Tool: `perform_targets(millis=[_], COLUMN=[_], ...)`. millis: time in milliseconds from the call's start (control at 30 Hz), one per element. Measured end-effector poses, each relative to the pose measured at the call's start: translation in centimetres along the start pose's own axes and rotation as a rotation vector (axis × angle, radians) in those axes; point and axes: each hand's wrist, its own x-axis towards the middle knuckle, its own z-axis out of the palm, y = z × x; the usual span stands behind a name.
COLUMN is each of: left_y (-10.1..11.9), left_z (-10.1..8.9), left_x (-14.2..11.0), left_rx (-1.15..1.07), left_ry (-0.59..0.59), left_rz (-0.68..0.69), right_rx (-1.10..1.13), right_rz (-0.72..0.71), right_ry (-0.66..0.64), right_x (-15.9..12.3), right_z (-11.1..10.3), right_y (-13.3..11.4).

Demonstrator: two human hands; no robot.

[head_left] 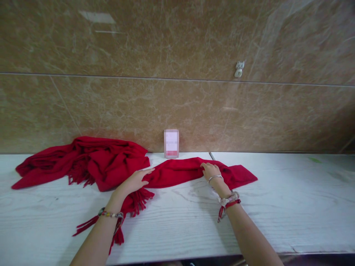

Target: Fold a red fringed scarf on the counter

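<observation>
A red fringed scarf lies as a long folded strip across the white tabletop, its pointed end at the right. My left hand rests at the strip's left end, fingers stretched and thumb apart. Red fringe hangs out beneath that hand and forearm, toward the near edge. On the strip's right part, my right hand has its fingers curled onto the cloth. A bunched heap of red fabric with fringe lies to the left against the wall. Whether heap and strip are one piece, I cannot tell.
Behind the scarf, a small phone-like card with a blurred face leans on the brown marbled wall. A white cat-shaped hook is fixed higher up. The white wooden tabletop has a green mark at the right and ends near my forearms.
</observation>
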Motion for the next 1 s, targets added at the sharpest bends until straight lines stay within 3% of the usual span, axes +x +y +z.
perform_targets(millis=[133,233,300,367,467,533,600,700,867,1000], left_y=[0.1,0.5,0.8,0.7,-0.3,-1.0,-1.3,-0.5,1.7,2.4], left_z=[-0.7,-0.9,-0.9,-0.7,-0.3,0.0,0.2,0.8,2.6,3.8], left_x=[0.1,0.0,-0.1,-0.2,-0.5,-0.5,-0.5,-0.1,0.7,0.9], left_rx=[0.008,0.091,0.157,0.223,0.251,0.218,0.184,0.169,0.175,0.161], left_ry=[0.131,0.308,0.358,0.305,0.071,-0.029,0.003,0.134,0.165,0.185], left_rz=[0.01,0.121,0.17,0.137,-0.037,-0.082,-0.041,0.035,0.208,0.306], right_rx=[0.028,0.023,0.02,0.015,0.009,0.033,0.075,0.112,0.102,0.111], right_rz=[0.073,0.116,0.127,0.126,0.081,-0.014,-0.143,-0.264,-0.231,-0.191], right_ry=[-0.034,-0.039,-0.046,-0.051,0.005,0.085,0.151,0.152,0.023,0.0], right_x=[0.4,0.3,0.0,-0.4,-0.7,-0.8,-0.8,-0.6,0.1,0.4], right_z=[-0.9,-1.4,-1.7,-1.9,-1.8,-1.4,-0.6,0.5,1.1,0.9], right_y=[1.2,2.3,2.6,2.5,1.4,0.3,-0.8,-2.1,-2.6,-2.3])
